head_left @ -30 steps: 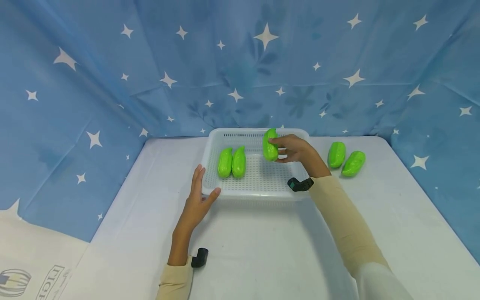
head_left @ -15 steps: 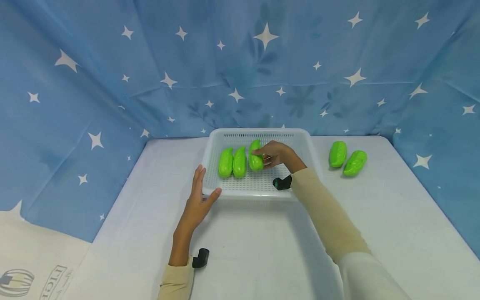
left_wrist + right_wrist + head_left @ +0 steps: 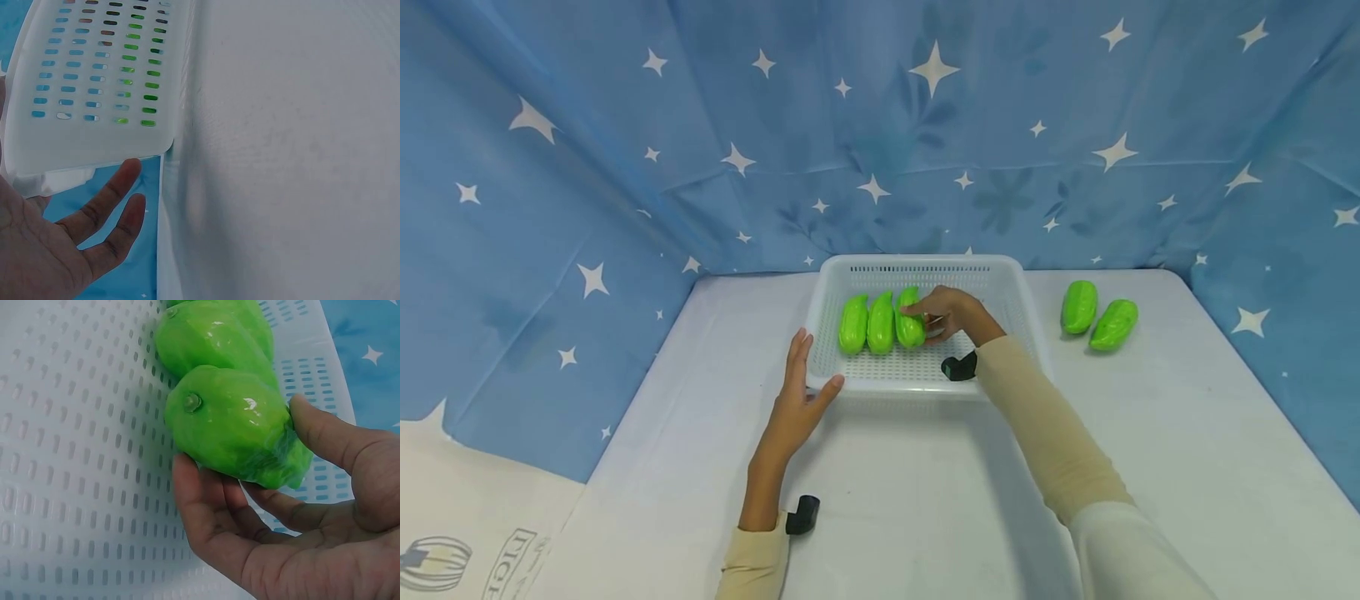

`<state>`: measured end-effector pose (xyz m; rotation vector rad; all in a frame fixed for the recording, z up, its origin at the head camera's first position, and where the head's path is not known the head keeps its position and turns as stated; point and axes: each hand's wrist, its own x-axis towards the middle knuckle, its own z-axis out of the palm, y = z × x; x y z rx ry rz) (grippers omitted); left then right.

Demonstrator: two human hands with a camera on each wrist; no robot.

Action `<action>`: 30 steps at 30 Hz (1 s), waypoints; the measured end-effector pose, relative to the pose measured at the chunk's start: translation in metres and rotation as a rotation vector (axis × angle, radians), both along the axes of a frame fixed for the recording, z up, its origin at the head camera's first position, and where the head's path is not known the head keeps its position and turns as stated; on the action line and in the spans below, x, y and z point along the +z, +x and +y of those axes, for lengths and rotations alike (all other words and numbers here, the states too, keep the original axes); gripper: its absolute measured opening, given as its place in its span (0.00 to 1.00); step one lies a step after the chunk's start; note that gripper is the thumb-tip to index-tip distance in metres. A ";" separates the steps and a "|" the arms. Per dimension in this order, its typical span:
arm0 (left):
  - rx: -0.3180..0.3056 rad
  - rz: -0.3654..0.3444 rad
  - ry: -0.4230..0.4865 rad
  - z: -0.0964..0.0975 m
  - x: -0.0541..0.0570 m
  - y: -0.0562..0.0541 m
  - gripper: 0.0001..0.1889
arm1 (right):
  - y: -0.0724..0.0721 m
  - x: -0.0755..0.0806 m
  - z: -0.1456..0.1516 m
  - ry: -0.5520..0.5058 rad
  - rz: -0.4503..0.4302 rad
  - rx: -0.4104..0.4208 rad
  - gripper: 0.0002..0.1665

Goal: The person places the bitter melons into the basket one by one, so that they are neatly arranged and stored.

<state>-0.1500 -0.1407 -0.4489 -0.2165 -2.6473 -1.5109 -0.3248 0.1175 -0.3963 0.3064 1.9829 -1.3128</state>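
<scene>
A white slotted plastic basket holds a row of three glossy bright-green gourd-like fruits. My right hand grips the rightmost green gourd-like fruit, thumb on one side and fingertips curled under the other. It lies against the middle fruit, with the left fruit beyond. In the right wrist view, clear wrap crinkles at the held fruit's end nearest my palm. My left hand rests at the basket's near left corner, fingers extended along the side. In the left wrist view, two fingers spread free below the basket's end.
Two more green fruits, one upright and one slanted, lie on the white tabletop right of the basket. A blue star-patterned curtain hangs directly behind the table and along both sides.
My right hand has carried the green fruit leftward and down from above the basket's right half to beside the other two. The left hand keeps its place at the corner.
</scene>
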 end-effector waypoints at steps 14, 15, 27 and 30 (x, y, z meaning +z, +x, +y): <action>-0.007 0.003 0.010 0.000 -0.004 0.002 0.45 | 0.001 -0.010 -0.004 0.001 -0.061 0.018 0.46; -0.006 0.003 0.011 0.000 -0.004 0.002 0.45 | 0.001 -0.010 -0.004 -0.003 -0.066 0.014 0.46; 0.002 0.003 0.007 0.000 -0.003 0.003 0.45 | 0.001 -0.008 -0.006 0.050 -0.042 0.034 0.45; 0.000 0.009 0.005 -0.001 -0.001 0.001 0.45 | 0.001 -0.005 -0.005 0.049 -0.027 0.041 0.47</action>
